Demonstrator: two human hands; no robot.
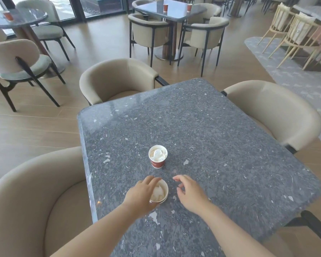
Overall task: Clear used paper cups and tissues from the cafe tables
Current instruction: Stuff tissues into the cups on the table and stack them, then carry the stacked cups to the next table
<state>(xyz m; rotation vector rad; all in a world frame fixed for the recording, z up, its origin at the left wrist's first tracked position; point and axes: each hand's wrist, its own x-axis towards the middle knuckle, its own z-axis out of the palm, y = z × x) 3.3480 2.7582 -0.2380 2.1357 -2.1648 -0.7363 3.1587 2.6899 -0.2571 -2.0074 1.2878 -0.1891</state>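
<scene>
Paper cups, two, on grey speckled table (211,136). Far cup (157,163): red, upright, near the table's middle, crumpled tissue (158,154) inside. Near cup (165,189): upright, toward the near-left edge, wadded tissue (157,191) inside, well apart from the far cup. Left hand (140,195): fingers curled round the near cup's side. Right hand (190,193): just beside that cup, fingers loosely bent, holding nothing. Beige armchairs (117,78) surround the table.

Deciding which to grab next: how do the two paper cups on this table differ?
The left hand grips the near cup; the far cup stands untouched. The far cup shows its red wall; the near cup's is mostly hidden. Both stand upright, each with a crumpled tissue inside.
</scene>
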